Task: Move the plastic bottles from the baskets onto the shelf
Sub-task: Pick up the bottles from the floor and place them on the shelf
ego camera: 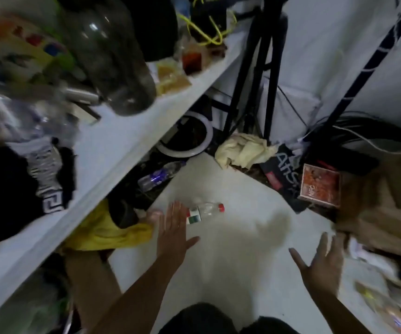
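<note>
Reaching down from the head view, the left hand (174, 231) hangs flat with fingers spread, grasping nothing, just beside the clear plastic bottle with a red cap and green-and-white label (205, 211) lying on the pale floor (238, 261). That bottle sits at about one o'clock from the left hand, long axis running nine to three, cap toward three. The right hand (322, 266) is also splayed and unladen, well apart at the bottle's four o'clock, so the left looks nearer. A white shelf board (112, 150) rises at ten o'clock
</note>
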A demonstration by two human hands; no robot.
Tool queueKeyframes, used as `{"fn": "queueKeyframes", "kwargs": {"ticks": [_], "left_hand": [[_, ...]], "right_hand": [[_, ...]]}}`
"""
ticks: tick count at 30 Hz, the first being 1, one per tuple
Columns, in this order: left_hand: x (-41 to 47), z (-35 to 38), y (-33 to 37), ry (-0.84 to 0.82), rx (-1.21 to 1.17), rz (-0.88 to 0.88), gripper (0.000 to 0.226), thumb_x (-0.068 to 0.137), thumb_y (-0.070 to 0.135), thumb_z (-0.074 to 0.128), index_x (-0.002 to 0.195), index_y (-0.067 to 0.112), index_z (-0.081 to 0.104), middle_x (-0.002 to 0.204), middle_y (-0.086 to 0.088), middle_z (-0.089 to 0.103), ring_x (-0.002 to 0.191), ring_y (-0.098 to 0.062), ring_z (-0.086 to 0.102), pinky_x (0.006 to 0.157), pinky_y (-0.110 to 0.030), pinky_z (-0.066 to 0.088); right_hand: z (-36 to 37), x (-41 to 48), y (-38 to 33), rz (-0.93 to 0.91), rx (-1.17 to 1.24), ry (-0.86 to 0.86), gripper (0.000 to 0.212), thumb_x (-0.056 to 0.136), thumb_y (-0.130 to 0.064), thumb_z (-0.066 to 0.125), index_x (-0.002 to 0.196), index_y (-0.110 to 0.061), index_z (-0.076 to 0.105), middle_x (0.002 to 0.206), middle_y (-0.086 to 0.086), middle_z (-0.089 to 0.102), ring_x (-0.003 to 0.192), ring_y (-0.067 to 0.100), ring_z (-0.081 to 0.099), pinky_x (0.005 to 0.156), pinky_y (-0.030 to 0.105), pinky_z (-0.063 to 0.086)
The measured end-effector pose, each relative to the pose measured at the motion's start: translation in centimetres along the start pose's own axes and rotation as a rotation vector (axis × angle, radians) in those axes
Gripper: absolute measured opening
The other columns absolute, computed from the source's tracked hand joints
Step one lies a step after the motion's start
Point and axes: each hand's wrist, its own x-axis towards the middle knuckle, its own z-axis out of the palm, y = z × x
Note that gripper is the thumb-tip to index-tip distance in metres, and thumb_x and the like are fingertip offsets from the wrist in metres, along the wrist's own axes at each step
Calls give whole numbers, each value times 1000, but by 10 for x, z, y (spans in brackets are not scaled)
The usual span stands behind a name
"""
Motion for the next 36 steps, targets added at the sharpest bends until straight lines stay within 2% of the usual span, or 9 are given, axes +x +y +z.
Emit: {"fn": "queueKeyframes", "kwargs": {"ticks": [3,7,9,15,18,20,27,30,36], "left_hand": [[39,85,-7,-23,1,7,115,54,67,78,141,1,43,147,-22,40,134,-37,43,105,-53,36],[66,159,-26,-97,-11,-99,119,72,79,50,150,11,-8,160,-16,-6,148,-33,1,118,-47,9],[74,165,-34,-140,32,-120,119,74,81,44,148,12,-19,160,-14,-13,149,-30,-4,119,-46,9],[105,154,-24,-125,40,34,111,81,66,57,153,11,-8,160,-16,-12,149,-32,-4,118,-47,9],[122,162,-12,-226,74,59,105,86,64,52,152,11,-11,161,-13,-9,149,-28,-3,119,-42,7],[123,170,-10,-345,52,85,97,91,55,52,153,10,-8,162,-10,-2,149,-24,4,119,-38,10],[121,167,-17,-360,-52,149,89,88,31,68,154,12,11,160,-6,19,145,-22,24,118,-35,21],[135,167,-13,-405,-97,106,81,83,28,73,147,11,28,146,-10,42,133,-25,43,110,-36,36],[138,169,17,-367,227,231,44,89,43,59,120,15,45,119,-3,60,110,-21,62,90,-30,49]], "right_hand": [[75,39,46,-59,-91,-27,120,75,-88,9,140,9,37,145,36,30,134,52,31,105,65,30],[120,68,81,-112,-161,-49,120,75,-87,5,141,8,37,148,34,28,137,49,28,108,63,26],[121,70,82,-82,-141,-52,120,75,-87,5,141,8,37,148,34,28,137,49,28,108,63,26],[117,51,85,-13,-122,-70,117,77,-86,8,143,7,34,149,33,27,138,47,27,109,61,26],[123,56,92,7,-127,-52,116,77,-86,8,143,6,34,149,32,28,138,47,28,109,61,27],[124,58,93,17,-125,-55,115,77,-85,9,143,6,35,149,32,28,138,48,28,109,61,28],[127,51,98,0,-152,-62,115,76,-85,6,145,3,32,152,29,25,141,44,26,111,56,24],[130,56,106,6,-174,-29,121,68,-90,-4,150,-3,20,157,23,13,146,37,13,117,48,12],[129,40,142,19,-276,-18,117,68,-87,-11,151,-8,8,159,18,3,148,33,3,119,41,3]]}}
